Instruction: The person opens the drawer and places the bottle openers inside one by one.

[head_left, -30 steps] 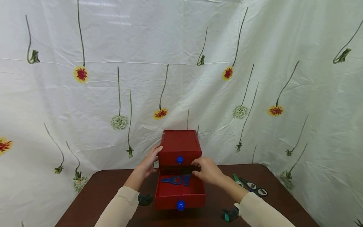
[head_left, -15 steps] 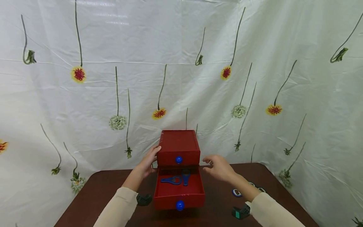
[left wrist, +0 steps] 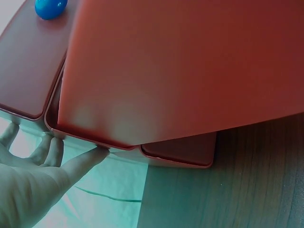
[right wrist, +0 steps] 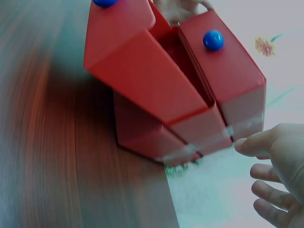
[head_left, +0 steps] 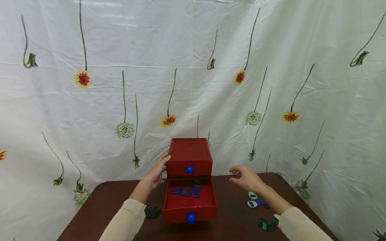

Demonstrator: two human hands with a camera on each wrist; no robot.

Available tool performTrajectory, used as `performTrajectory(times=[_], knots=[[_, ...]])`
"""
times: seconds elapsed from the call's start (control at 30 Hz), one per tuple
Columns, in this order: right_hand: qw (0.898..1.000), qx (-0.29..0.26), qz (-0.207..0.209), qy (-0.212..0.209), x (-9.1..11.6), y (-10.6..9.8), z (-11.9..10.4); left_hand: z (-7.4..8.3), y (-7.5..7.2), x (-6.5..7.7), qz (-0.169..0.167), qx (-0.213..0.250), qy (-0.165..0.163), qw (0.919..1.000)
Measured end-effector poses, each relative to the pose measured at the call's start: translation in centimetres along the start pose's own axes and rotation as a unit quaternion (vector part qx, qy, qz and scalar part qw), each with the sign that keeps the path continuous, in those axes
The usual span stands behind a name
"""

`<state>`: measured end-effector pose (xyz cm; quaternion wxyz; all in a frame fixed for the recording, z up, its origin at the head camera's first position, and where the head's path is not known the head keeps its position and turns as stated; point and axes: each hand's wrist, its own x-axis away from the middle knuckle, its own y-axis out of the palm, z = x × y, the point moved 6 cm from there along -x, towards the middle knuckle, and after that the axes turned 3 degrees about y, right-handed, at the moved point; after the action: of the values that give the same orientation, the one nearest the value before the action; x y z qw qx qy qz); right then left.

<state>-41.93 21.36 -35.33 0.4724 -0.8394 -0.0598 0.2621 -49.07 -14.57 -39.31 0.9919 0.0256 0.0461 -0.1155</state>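
Observation:
A red drawer cabinet (head_left: 190, 150) stands on the table, its middle drawer (head_left: 176, 216) pulled well out. Two blue bottle openers lie inside: one (head_left: 178, 191) sideways, the other (head_left: 197, 192) pointing toward the front. My left hand (head_left: 155, 172) rests against the cabinet's left side; in the left wrist view its fingers (left wrist: 88, 161) reach out straight to the cabinet's edge. Off to the cabinet's right, my right hand (head_left: 248, 177) hovers with loosely bent fingers and nothing in them. The right wrist view has its thumb (right wrist: 256, 142) overlapping the cabinet's side edge.
On the table's right side lie a green-rimmed opener (head_left: 252, 195) and a blue opener (head_left: 261, 203), partly behind my right forearm. Blue knobs stick out from the top drawer (head_left: 189, 170) and the pulled-out one. A flower-print white cloth (head_left: 150, 100) hangs behind the brown table (head_left: 114, 197).
My right hand has drawn back from over the open drawer and moved to the right, leaving the second blue opener in full sight there. The left hand stays at the cabinet's side.

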Motion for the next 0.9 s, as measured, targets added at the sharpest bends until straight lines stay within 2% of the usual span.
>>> performTrajectory(times=[0.17,0.4,0.53,0.7,0.9], knots=[[1.000,0.002,-0.005,0.008,1.0,-0.3,2.1,0.0,-0.1,0.0,-0.001,0.001,-0.001,1.0000],[0.997,0.007,-0.003,0.074,2.6,-0.3,5.7,-0.1,-0.1,-0.1,-0.003,0.002,-0.003,1.0000],[0.995,-0.011,-0.008,0.101,3.3,0.0,7.0,-0.1,-0.2,-0.1,-0.002,0.004,-0.004,1.0000],[0.992,-0.045,-0.021,0.117,4.2,0.7,8.6,-0.1,-0.3,-0.2,0.002,0.005,-0.004,1.0000],[0.989,-0.068,-0.067,0.109,5.1,2.5,10.4,-0.2,-0.3,-0.3,0.001,0.005,-0.005,1.0000]])
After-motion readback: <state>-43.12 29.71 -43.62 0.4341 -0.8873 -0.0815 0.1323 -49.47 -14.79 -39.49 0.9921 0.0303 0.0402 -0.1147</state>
